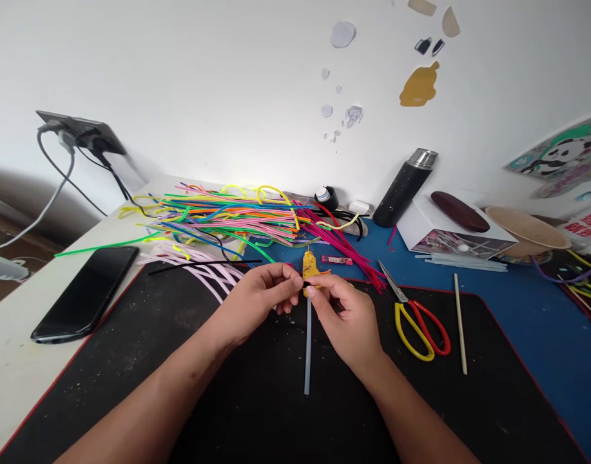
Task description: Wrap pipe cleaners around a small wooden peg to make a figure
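Observation:
My left hand [269, 291] and my right hand [346, 312] meet above the black mat, fingertips pinched close together. Between them shows a small black piece [306, 285], perhaps a bit of pipe cleaner, mostly hidden by the fingers; both hands grip it. Just behind the fingertips is a yellow shape [309, 263] with an orange bit [327, 272] beside it; its lower part is covered by my hands. A translucent glue stick [308, 348] points towards me below the fingers, its far end hidden. To the right lie scissors [416, 316] with yellow and red handles, blades apart.
Colourful pipe cleaners [237, 216] heap along the wall, with pale ones [198, 264] and magenta ones [343, 241] nearby. A phone [87, 293] lies left. A thermos [405, 187], white box [454, 225] and bowl [527, 229] stand at back right. A thin stick [460, 325] lies beyond the scissors.

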Tool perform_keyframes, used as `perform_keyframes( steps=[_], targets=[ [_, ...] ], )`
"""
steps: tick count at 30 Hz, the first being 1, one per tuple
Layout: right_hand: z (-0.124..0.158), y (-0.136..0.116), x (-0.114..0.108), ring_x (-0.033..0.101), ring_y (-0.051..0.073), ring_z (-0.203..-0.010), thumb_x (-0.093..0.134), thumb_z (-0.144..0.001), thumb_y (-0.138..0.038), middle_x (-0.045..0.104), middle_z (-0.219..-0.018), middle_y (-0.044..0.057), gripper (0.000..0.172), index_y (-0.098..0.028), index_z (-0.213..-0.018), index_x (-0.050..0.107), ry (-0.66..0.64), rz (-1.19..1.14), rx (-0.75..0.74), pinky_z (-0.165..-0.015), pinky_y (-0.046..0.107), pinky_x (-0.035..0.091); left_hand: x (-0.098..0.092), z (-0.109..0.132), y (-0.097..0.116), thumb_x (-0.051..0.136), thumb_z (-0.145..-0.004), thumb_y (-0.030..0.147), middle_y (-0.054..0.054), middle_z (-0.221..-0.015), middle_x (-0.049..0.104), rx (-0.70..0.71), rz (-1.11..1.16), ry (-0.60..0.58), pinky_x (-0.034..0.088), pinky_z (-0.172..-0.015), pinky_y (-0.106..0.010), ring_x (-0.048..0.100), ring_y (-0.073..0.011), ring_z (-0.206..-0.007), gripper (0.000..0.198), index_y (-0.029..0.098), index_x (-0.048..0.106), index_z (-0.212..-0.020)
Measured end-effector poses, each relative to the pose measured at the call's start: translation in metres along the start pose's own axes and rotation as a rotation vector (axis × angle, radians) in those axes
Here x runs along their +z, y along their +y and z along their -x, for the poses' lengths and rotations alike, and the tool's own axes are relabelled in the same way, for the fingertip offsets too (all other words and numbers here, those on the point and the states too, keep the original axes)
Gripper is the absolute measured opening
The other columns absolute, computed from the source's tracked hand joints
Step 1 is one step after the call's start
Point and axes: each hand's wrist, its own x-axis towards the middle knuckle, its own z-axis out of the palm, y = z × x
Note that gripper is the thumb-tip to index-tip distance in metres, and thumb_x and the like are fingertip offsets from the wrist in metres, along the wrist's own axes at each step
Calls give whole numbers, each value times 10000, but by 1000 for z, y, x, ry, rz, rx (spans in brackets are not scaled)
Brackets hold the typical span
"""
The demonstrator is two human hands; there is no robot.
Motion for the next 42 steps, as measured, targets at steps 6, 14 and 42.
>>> perform_keyframes(
  steps=[6,14,42],
  targets=[
    [-2,-1,-2,483,110,-521,649,-982,-248,556,-608,-54,142,-195,-1001,779,-14,32,-30,-537,236,427,-2,0,-1,809,-825,572,23,-692,615,4,-55,-9,424,-592,-229,510,-91,-590,439,161,657,-800],
    [0,1,-3,550,118,-548,651,-987,-244,627,-641,-34,132,-197,-977,774,-27,107,-60,-578,239,450,0,-1,-2,860,-777,542,21,-673,614,-72,81,-3,403,-557,-223,493,-84,-560,429,160,665,-765],
    [-1,-4,-6,518,118,-506,631,-1005,-258,597,-585,-45,147,-208,-933,749,23,139,-56,-578,242,447,0,6,-2,713,-943,309,-21,-890,781,429,-577,177,534,-775,-263,709,-180,-814,97,221,748,-925]
  ],
)
